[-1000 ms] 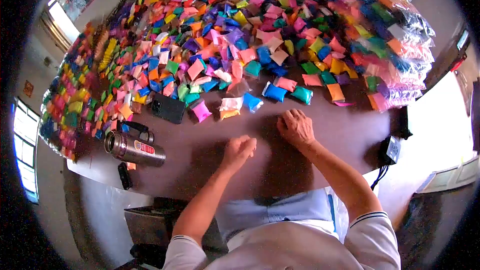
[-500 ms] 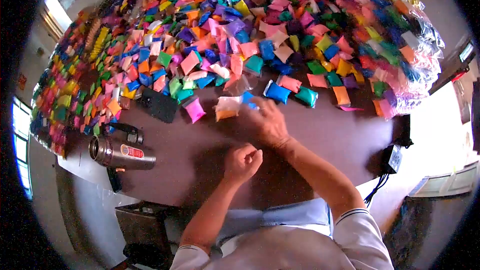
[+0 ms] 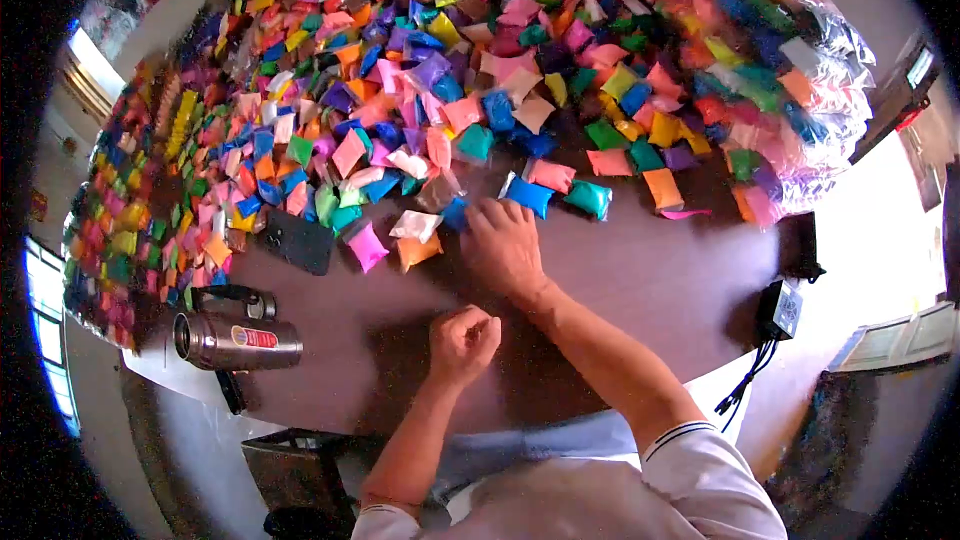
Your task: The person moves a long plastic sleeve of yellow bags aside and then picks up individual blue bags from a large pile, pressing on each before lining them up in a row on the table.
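Observation:
My right hand (image 3: 503, 248) reaches over the table at the front edge of the pile. Its bent fingers are at a small blue packet (image 3: 455, 213) and appear to grip it; the fingertips are partly hidden. Left of it, a white packet (image 3: 415, 225) lies against an orange packet (image 3: 419, 253). A pink packet (image 3: 367, 246) is farther left. Just behind the hand lie another blue packet (image 3: 529, 196) and a teal packet (image 3: 588, 200). My left hand (image 3: 465, 343) is curled into a loose fist nearer my body, with nothing visible in it.
A large heap of colourful packets (image 3: 400, 70) covers the far side of the brown table (image 3: 620, 280). At left are a steel flask (image 3: 238, 341) and a flat black object (image 3: 298, 241). A black box with cables (image 3: 777, 310) is at the right edge.
My right hand has shifted left, and the blue packet at its fingers has moved left too. The white and orange packets have spread slightly apart. The view has tilted a little; my left hand stays curled.

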The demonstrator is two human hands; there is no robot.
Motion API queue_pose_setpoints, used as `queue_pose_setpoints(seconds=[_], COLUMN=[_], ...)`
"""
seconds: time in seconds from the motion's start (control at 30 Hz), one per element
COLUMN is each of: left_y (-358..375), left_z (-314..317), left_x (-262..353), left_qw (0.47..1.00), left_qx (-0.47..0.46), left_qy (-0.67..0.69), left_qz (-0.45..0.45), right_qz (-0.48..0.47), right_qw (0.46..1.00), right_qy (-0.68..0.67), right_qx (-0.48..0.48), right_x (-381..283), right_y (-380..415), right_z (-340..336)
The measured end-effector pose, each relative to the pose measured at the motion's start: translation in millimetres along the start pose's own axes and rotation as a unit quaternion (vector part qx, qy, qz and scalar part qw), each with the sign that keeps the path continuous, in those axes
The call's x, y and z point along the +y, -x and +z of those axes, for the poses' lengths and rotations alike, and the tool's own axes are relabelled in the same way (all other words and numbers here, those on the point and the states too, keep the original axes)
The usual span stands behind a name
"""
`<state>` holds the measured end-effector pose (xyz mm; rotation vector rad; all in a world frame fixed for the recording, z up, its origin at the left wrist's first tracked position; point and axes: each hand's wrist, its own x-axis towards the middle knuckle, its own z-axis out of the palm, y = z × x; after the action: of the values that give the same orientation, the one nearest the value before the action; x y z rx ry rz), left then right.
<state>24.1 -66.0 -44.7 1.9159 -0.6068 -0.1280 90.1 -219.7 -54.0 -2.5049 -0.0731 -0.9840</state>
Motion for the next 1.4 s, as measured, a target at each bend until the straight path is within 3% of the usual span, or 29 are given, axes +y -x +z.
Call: queue_pose_setpoints(seconds=[0.3, 0.37, 0.4, 0.47, 0.53, 0.6, 0.63, 0.7, 0.8, 0.87, 0.93, 1.0, 1.03, 1.17, 1.27, 1.33, 1.4], left_y=[3, 6, 4, 3, 3, 1, 5, 3, 5, 6, 7, 9, 7, 4, 4, 5, 4], left_z=[-1, -4, -4, -4, -4, -5, -7, -8, -2, -1, -1, 6, 4, -1, -3, -4, -5], left_x=[-10, -10, -5, -1, 0, 1, 0, -2, -5, -14, -13, -10, -6, -6, -12, -8, -8], left_qw=[0.994, 0.99, 0.983, 0.975, 0.967, 0.966, 0.963, 0.962, 0.964, 0.988, 0.987, 0.972, 0.978, 0.982, 0.984, 0.991, 0.99], left_qx=[0.026, 0.028, 0.041, 0.055, 0.083, 0.089, 0.095, 0.096, 0.088, 0.045, 0.026, 0.134, 0.124, 0.091, 0.04, 0.051, 0.047], left_qy=[0.082, 0.109, 0.141, 0.172, 0.203, 0.198, 0.194, 0.204, 0.204, 0.116, 0.102, 0.135, 0.131, 0.117, 0.124, 0.065, 0.072], left_qz=[-0.072, -0.089, -0.108, -0.127, -0.13, -0.144, -0.162, -0.152, -0.143, -0.09, -0.121, -0.135, -0.106, -0.12, -0.123, -0.107, -0.112], right_qz=[0.031, 0.054, 0.053, 0.103, 0.183, 0.279, 0.284, 0.304, 0.291, 0.27, 0.242, 0.26, 0.264, 0.257, 0.305, 0.27, 0.272], right_qw=[0.998, 0.991, 0.991, 0.982, 0.936, 0.844, 0.84, 0.724, 0.689, 0.679, 0.668, 0.679, 0.677, 0.642, 0.654, 0.72, 0.717], right_qy=[0.014, -0.025, -0.027, -0.153, -0.298, -0.451, -0.455, -0.6, -0.632, -0.643, -0.655, -0.612, -0.604, -0.659, -0.61, -0.565, -0.565], right_qx=[-0.058, -0.12, -0.118, -0.031, -0.052, -0.075, -0.08, -0.155, -0.201, -0.229, -0.257, -0.31, -0.329, -0.296, -0.327, -0.3, -0.303], right_x=[-2, 4, 4, 1, 1, 17, 12, 8, 14, 18, 9, -7, -5, -6, -9, -8, -5], right_y=[2, 4, 4, 7, 4, 16, 19, 21, 45, 57, 53, 50, 49, 44, 41, 45, 49], right_z=[0, 5, 4, 3, -22, -18, -32, -63, -69, -62, -63, -65, -64, -67, -69, -60, -56])
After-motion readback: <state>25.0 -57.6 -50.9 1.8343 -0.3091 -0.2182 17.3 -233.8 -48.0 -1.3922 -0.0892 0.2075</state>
